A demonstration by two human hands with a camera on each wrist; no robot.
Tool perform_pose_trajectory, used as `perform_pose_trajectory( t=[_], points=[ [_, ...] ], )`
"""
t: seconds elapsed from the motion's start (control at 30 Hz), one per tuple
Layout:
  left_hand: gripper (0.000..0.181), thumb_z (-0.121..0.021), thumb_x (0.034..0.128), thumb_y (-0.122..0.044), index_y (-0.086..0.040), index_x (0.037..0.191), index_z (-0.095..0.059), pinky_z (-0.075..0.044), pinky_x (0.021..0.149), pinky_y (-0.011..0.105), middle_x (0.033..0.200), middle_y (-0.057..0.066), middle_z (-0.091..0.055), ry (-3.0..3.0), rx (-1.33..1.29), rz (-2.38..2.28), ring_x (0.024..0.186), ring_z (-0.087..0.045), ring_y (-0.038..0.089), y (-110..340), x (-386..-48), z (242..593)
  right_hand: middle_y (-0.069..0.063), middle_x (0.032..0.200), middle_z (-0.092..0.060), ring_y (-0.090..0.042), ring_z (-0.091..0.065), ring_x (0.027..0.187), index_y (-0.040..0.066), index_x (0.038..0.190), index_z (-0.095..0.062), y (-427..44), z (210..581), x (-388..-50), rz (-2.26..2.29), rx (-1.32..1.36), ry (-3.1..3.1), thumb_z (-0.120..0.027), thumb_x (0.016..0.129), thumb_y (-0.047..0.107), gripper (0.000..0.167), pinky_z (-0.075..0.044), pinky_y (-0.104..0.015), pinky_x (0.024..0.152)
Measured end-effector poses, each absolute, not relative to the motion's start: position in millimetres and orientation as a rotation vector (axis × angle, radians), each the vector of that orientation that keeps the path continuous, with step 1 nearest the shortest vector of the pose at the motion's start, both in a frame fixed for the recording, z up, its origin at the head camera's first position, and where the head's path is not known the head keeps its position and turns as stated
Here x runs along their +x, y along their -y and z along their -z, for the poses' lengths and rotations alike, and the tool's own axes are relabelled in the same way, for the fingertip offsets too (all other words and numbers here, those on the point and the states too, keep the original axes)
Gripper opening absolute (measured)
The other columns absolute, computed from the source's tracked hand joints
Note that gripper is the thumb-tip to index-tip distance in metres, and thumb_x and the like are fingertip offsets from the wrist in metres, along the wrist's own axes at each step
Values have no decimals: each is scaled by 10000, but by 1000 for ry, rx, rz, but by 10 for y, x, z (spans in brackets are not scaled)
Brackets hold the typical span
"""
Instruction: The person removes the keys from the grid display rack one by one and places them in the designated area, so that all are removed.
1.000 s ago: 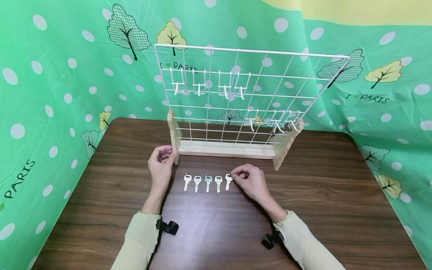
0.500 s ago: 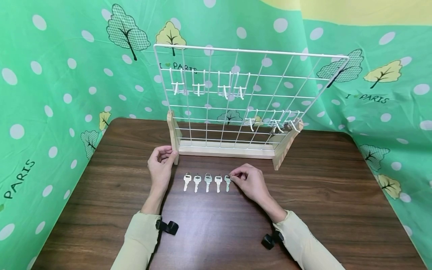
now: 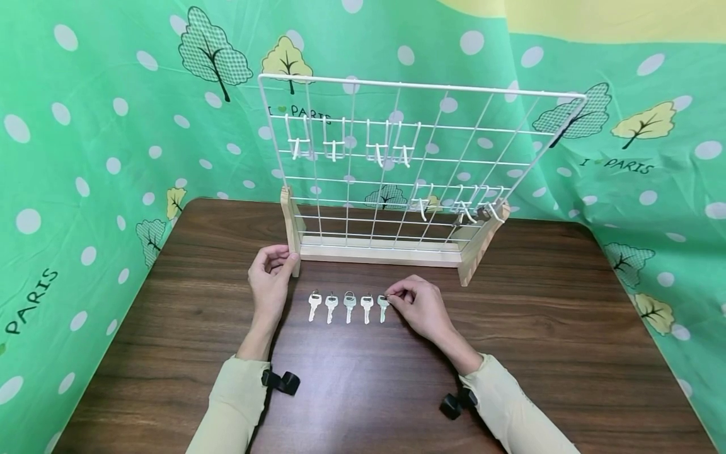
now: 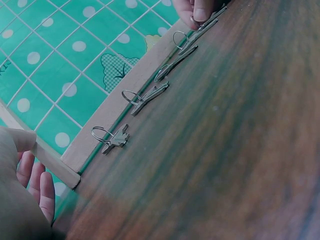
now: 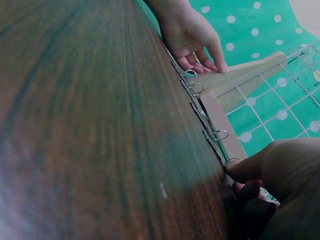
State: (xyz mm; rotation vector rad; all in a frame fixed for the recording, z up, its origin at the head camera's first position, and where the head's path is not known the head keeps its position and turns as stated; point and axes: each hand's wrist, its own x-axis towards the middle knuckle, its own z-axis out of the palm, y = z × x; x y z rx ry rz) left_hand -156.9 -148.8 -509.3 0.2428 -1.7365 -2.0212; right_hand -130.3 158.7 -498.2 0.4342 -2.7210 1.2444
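Several silver keys with small rings lie in a row on the table; the middle key [image 3: 350, 308] and the leftmost key [image 3: 314, 306] show plainly in the head view. At the row's right end, the right hand [image 3: 420, 306] pinches the ring end of the rightmost key [image 3: 382, 309] between thumb and fingers. The left hand [image 3: 271, 277] grips the front end of the rack's left wooden foot [image 3: 290, 227], thumb against its side. Behind the keys stands the white wire rack [image 3: 422, 83]. In the right wrist view the right hand [image 5: 280, 180] partly hides the key it holds.
White hooks [image 3: 334, 150] hang on the rack's upper left, others [image 3: 422, 207] at its lower right, where metal items hang near the right wooden foot [image 3: 482, 243]. The brown table [image 3: 351, 391] extends in front. Behind it hangs a green dotted cloth [image 3: 130, 82].
Since a second ago, the rightmost key has turned slightly and shifted a little left under the right hand's fingers. The left hand has stayed on the wooden foot.
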Motion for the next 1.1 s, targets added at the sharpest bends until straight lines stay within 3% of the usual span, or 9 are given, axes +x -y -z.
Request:
perform_pose_trajectory(
  t=[0.37, 0.63, 0.87, 1.1],
  points=[
    [258, -811, 946, 82, 158, 1157, -684, -553, 781, 157, 940, -51, -707, 1744, 249, 2015, 850, -662, 61, 1481, -1567, 5079, 27, 863, -677, -23, -526, 645, 125, 926, -839, -1627, 5075, -1323, -1257, 565, 2634, -853, 898, -31, 159, -440, -205, 574],
    [252, -810, 947, 80, 147, 1156, -688, -541, 766, 151, 944, -56, -704, 1752, 256, 2015, 844, -651, 69, 1480, -1556, 5079, 141, 892, -673, 0, -554, 659, 273, 962, -843, -1762, 5447, -1494, -1197, 583, 2655, -846, 934, 54, 221, -468, -223, 567],
    [243, -808, 950, 74, 140, 1152, -691, -544, 771, 149, 941, -54, -708, 1744, 257, 2020, 845, -656, 71, 1485, -1559, 5091, 32, 869, -675, -66, -541, 661, 124, 1000, -832, -1680, 5199, -1383, -1292, 589, 2609, -785, 910, -30, 185, -428, -213, 578],
    [260, -807, 951, 78, 158, 1164, -682, -548, 776, 152, 943, -57, -705, 1745, 260, 2017, 848, -657, 64, 1487, -1575, 5098, 19, 852, -672, -50, -523, 671, 96, 1004, -836, -1639, 5068, -1330, -1332, 551, 2617, -786, 906, -70, 200, -423, -206, 580]
  ],
)
